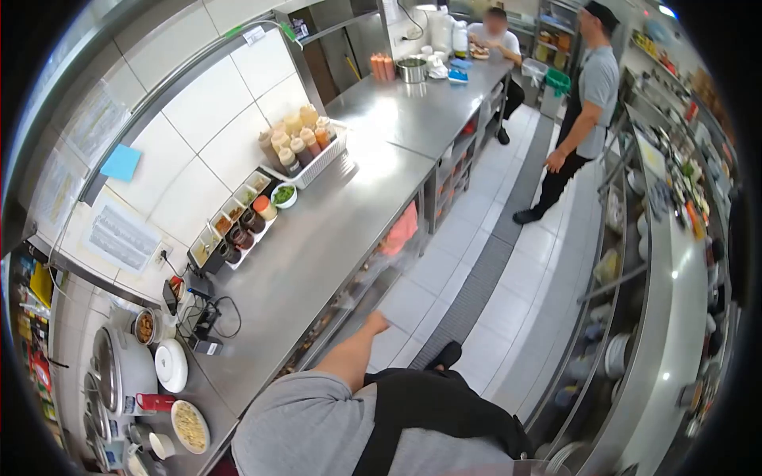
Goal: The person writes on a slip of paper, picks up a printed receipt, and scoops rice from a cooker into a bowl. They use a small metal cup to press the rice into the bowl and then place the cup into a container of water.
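My left hand hangs low beside the front of the steel counter, above the tiled floor. It is small in view, and how its fingers are held does not show clearly. I see nothing held in it. Nearest to it are the shelves under the counter, with a pink cloth hanging at the edge. My right hand is out of view, somewhere beyond my grey shirt and black apron.
Squeeze bottles fill a white basket by the wall. Rice cookers and a bowl of pale food stand at lower left. One person stands in the aisle; another sits at the far end. A loaded counter runs along the right.
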Motion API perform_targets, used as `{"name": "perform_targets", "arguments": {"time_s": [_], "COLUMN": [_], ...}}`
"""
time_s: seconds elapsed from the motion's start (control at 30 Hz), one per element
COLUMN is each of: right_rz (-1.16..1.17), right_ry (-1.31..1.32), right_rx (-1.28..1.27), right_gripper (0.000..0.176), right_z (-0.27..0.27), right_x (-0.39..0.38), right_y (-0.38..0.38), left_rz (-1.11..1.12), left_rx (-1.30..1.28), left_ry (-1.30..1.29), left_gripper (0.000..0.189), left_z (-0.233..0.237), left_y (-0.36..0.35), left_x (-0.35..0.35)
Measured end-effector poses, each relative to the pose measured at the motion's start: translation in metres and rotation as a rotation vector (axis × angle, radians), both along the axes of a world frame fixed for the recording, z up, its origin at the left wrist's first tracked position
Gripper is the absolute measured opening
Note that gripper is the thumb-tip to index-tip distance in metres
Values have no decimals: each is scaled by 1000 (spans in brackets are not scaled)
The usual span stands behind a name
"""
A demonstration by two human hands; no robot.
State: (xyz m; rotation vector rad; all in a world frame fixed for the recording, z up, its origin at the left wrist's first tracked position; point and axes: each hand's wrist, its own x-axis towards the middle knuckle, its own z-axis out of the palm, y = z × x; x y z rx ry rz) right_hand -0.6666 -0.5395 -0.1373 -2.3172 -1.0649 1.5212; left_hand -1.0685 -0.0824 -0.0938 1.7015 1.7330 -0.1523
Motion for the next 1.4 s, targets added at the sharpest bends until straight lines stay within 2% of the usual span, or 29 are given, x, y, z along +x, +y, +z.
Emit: {"name": "perform_targets", "arguments": {"time_s": [0.03,0.07,0.13,0.2,0.27,0.3,0.33,0.37,0.4,0.43,0.5,0.53,0.63,0.67,0.7,0.73,0.77,0.8,0.83,0.87,0.9,0.97,1.0,1.03,1.1,1.2,1.27,1.33,1.4], "right_rz": [29,63,123,230,539,840,232,-188,-389,-495,-318,-348,-371,-322,-293,20,77,346,413,427,442,443,439,440,458,528,604,713,844], "right_ry": [-14,-32,-88,-190,-418,-667,-386,-197,-96,-29,-245,-182,58,66,208,13,96,84,76,62,45,16,3,-11,-29,-59,-71,-85,-129], "right_rx": [-9,-18,-19,5,114,267,66,3,26,71,248,240,231,244,342,314,228,218,175,128,87,44,21,8,-4,1,16,58,134], "right_gripper": [21,21,21,21,21,21,19,17,15,14,14,16,18,18,17,17,23,26,25,25,25,24,24,24,24,24,24,24,24], "right_z": [-1,-3,-12,-33,-57,-54,-46,-33,-9,4,-47,-24,38,20,-23,10,47,48,49,51,54,52,56,54,46,35,33,35,35], "right_x": [26,55,118,186,260,290,315,331,340,352,384,378,328,322,329,311,294,296,298,301,307,325,332,340,357,385,404,424,445], "right_y": [15,29,55,73,100,110,183,234,283,319,403,449,570,600,618,641,660,678,693,705,720,751,766,784,824,891,935,989,1048], "left_rz": [-390,-8,181,296,387,422,458,454,449,443,495,517,660,634,609,585,582,578,575,439,207,-262,-293,-188,-194,-216,-183,-118,-92], "left_rx": [45,-231,-424,-460,-477,-466,-457,-327,-198,-67,-161,-204,-262,-221,-178,-135,-142,-154,-163,-174,-268,-254,-302,-219,-173,-46,-52,-66,-274], "left_ry": [230,220,176,176,126,77,31,62,95,128,199,228,160,195,228,263,239,219,200,243,215,117,157,60,-81,-237,-262,-218,66], "left_gripper": [45,47,43,40,40,40,41,43,45,48,56,60,56,52,49,45,43,41,40,39,35,33,33,34,41,47,48,47,41], "left_z": [-59,-33,-61,-44,-17,-5,-1,2,2,-1,-21,-29,-5,-7,-12,-16,-7,9,19,12,-3,-33,-4,8,55,63,44,-9,-44], "left_y": [12,9,21,34,40,46,50,50,50,53,69,87,143,167,191,217,245,276,303,334,366,416,440,462,499,551,558,574,577], "left_x": [-19,-21,-38,-24,-1,13,23,31,39,48,53,56,81,88,98,108,122,139,157,174,191,232,267,302,349,372,382,362,351]}}
